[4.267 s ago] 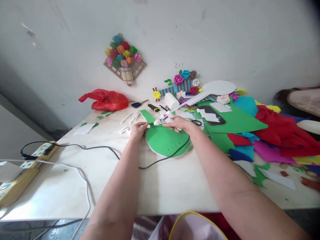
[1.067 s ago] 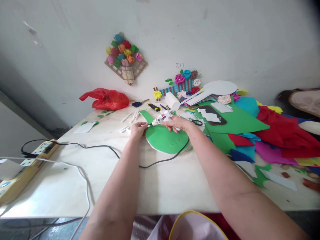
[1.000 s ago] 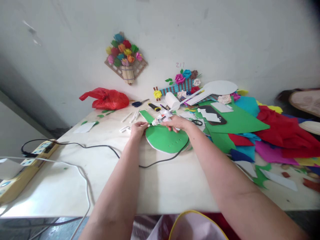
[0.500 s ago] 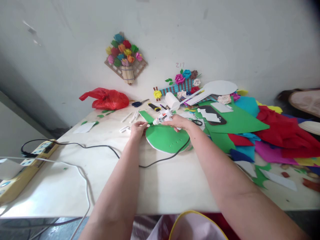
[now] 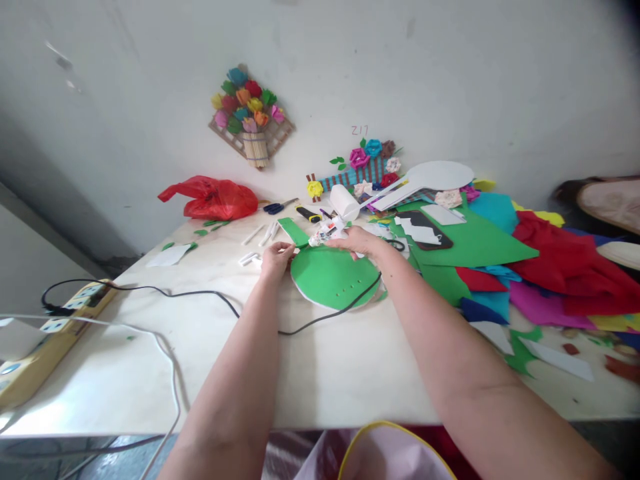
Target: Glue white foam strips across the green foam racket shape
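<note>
A round green sheet with a white edge and a narrow green handle strip (image 5: 292, 230) lies in front of me, shaped like a paddle; its round part (image 5: 333, 275) has several small holes near the lower right. My right hand (image 5: 359, 241) is wrapped round a white glue gun (image 5: 331, 231), its nozzle pointing left, close above where the strip meets the round part. My left hand (image 5: 278, 259) pinches the left edge of the green piece at that same junction, fingertips close to the nozzle. The black cord (image 5: 320, 325) passes across the lower edge of the round part.
White glue sticks (image 5: 249, 259), scissors (image 5: 273, 208) and a yellow-black cutter (image 5: 309, 214) lie around the work. A red plastic bag (image 5: 220, 199) stands at the back left, a power strip (image 5: 75, 320) at the left edge. Coloured sheets (image 5: 575, 267) and a phone (image 5: 425, 231) cover the right.
The glue gun and my right hand have shifted slightly up. The round green part has tilted or moved slightly downward. My left hand stays at the same spot.
</note>
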Demonstrator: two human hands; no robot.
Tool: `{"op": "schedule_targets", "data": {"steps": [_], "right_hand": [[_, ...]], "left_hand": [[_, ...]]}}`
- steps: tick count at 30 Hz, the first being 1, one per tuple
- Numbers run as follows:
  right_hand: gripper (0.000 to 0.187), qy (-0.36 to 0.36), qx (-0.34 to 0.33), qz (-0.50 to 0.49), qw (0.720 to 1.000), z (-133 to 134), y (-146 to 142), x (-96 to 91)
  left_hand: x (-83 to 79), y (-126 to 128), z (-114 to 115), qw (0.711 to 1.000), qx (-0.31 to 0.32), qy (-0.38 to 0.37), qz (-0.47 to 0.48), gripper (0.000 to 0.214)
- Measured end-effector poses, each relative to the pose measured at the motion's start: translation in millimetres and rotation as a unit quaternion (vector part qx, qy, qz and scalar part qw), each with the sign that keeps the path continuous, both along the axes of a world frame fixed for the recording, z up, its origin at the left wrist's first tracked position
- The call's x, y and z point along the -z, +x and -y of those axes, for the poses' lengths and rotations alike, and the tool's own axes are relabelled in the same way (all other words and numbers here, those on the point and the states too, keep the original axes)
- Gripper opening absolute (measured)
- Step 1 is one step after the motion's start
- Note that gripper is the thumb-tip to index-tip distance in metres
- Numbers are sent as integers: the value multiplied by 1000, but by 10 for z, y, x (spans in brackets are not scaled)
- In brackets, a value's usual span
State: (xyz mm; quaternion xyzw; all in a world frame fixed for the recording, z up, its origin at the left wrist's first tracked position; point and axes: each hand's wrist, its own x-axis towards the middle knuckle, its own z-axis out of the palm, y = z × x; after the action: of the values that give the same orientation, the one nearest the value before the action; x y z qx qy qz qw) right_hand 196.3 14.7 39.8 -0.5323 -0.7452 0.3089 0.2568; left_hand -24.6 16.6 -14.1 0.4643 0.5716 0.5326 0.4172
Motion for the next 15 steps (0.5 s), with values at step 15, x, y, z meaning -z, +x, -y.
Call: {"op": "schedule_targets", "data": {"steps": [15], "right_hand": [[39, -26, 16, -21, 999, -12, -11, 3]], "left_hand": [[-17, 19, 29, 1000, -14, 18, -6, 27]]}}
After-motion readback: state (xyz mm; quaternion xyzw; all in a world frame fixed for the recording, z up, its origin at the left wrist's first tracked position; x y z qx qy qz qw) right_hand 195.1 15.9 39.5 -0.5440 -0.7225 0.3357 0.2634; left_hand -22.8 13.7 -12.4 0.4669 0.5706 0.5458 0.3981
